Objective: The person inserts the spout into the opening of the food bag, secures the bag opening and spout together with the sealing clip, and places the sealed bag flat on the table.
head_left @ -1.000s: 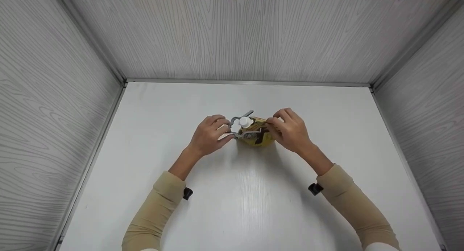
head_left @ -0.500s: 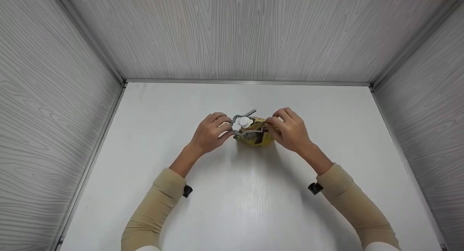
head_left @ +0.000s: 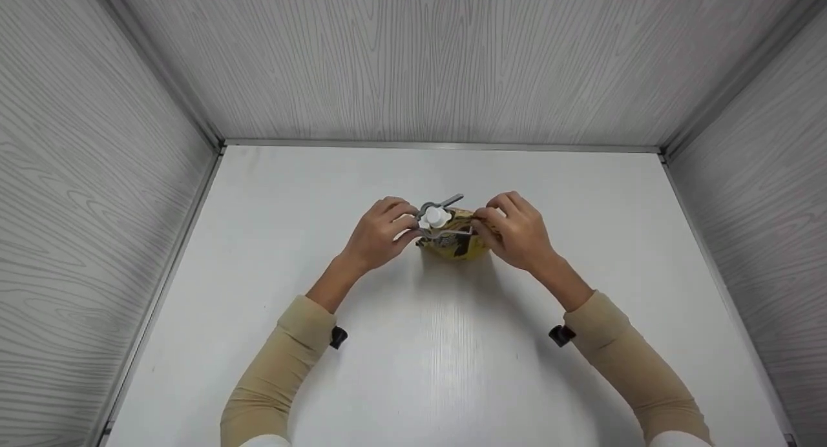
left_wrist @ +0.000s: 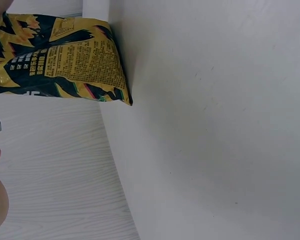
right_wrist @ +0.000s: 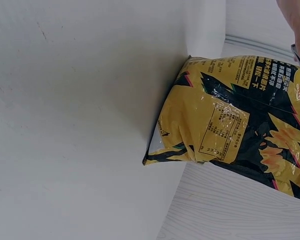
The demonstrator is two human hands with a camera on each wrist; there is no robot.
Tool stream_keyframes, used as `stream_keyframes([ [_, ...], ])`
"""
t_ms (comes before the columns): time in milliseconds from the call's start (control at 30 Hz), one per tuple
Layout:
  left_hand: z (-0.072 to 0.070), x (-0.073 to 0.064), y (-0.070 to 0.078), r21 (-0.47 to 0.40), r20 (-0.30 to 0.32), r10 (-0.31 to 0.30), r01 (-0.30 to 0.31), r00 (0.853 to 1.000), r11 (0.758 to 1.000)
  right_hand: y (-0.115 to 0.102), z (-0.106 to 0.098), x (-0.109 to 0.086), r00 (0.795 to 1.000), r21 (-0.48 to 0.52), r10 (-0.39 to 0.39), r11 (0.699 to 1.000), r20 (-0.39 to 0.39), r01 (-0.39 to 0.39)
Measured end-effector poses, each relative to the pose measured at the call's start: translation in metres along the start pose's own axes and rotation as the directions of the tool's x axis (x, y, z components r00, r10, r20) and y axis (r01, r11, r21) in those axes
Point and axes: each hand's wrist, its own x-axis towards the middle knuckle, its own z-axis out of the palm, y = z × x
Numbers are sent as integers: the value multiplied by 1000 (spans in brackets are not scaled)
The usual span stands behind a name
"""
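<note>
A yellow and black snack bag [head_left: 460, 245] stands upright mid-table in the head view. My left hand [head_left: 380, 235] pinches the hinge end of a grey bag clip with a white capped spout [head_left: 437, 216]. The clip's two long arms are spread apart, one on each side of the bag's top edge. At the bag's top right corner, my right hand [head_left: 517, 232] pinches the film between thumb and fingers. The left wrist view shows the bag's printed side [left_wrist: 85, 62]. In the right wrist view the bag's lower end [right_wrist: 210, 120] meets the tabletop.
The white tabletop [head_left: 413, 356] ends at a metal strip [head_left: 439, 146] along the back. Grey wood-grain panels stand behind it [head_left: 413, 66] and at both sides. Each beige sleeve carries a small black wrist camera [head_left: 562, 335].
My left hand has shifted right and slightly away from me, sliding the spread clip farther along the bag's top. My right hand keeps its pinch in nearly the same spot.
</note>
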Motion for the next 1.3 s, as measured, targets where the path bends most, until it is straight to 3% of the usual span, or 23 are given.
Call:
stream_keyframes([
  [800,4,7,3,-15,-50,21,-22,999,1000,4,-3,3,999,-25,-26,999,32,27],
  [1000,3,6,2,-25,-49,14,-15,999,1000,3,-2,5,1000,-36,2,999,27,-1],
  [1300,2,7,2,-20,-38,12,-13,999,1000,4,-4,11,986,-101,73,993,152,-58],
])
